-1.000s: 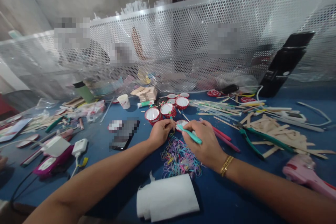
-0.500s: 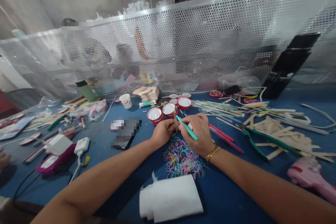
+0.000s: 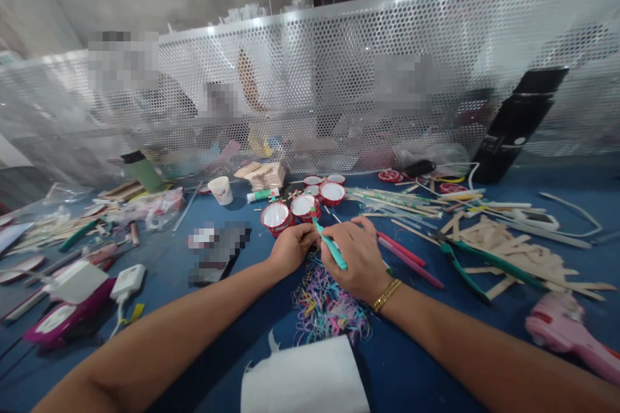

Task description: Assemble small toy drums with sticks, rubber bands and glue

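My right hand (image 3: 356,251) is closed around a turquoise pen (image 3: 333,250), which slants up and away to the left. Beside it, my left hand (image 3: 293,248) pinches something small that my fingers mostly hide. Between the two hands a small piece with green and red on it (image 3: 314,211) sticks up, and I cannot tell which hand grips it. Just beyond the fingertips are several red-rimmed round cups with white insides (image 3: 304,205). Under my hands lies a tangled heap of colourful rubber bands (image 3: 332,306).
A white roll (image 3: 305,377) lies near me. To the right are green-handled pliers (image 3: 458,264), wooden sticks (image 3: 513,248), and a pink glue gun (image 3: 557,329). A phone (image 3: 223,255) and a paper cup (image 3: 221,191) stand left. A perforated metal screen (image 3: 339,90) closes the back.
The whole view has shifted, so the table things appear a little further left. Both hands stay together at the same spot, with the turquoise pen still in my right.
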The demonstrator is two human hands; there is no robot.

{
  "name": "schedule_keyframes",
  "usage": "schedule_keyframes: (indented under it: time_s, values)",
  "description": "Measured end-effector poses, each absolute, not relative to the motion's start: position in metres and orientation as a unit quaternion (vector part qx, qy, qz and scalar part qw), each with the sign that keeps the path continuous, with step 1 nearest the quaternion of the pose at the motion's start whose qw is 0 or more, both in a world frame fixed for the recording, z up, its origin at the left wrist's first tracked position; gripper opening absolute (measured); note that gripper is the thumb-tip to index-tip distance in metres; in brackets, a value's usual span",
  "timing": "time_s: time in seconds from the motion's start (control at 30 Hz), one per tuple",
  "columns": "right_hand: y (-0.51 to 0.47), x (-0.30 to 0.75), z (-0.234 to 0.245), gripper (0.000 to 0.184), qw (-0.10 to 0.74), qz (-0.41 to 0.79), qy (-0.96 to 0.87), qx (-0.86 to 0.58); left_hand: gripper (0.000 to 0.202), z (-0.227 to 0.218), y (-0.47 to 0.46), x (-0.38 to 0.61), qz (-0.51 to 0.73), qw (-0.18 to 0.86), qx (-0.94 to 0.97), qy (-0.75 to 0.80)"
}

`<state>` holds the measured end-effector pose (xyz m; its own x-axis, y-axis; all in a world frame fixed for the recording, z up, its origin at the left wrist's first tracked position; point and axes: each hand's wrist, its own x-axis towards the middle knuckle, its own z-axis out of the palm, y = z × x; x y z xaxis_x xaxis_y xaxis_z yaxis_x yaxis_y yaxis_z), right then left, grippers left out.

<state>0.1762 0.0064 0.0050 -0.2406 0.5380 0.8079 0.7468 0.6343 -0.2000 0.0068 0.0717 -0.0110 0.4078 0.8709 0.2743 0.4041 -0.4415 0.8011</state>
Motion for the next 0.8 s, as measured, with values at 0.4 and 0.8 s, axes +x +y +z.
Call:
schedule_keyframes:
  time_s: [0.4,0.8]
  values:
    - [0.007,0.176,0.004,0.011,0.443,-0.112,-0.785,-0.419,0.031,-0.017,0.075,0.006,0.366,0.349,0.769,0.392]
    - [0.006,0.176,0.004,0.012,0.439,-0.122,-0.791,-0.408,0.031,-0.011,0.068,0.005,0.36,0.341,0.775,0.392]
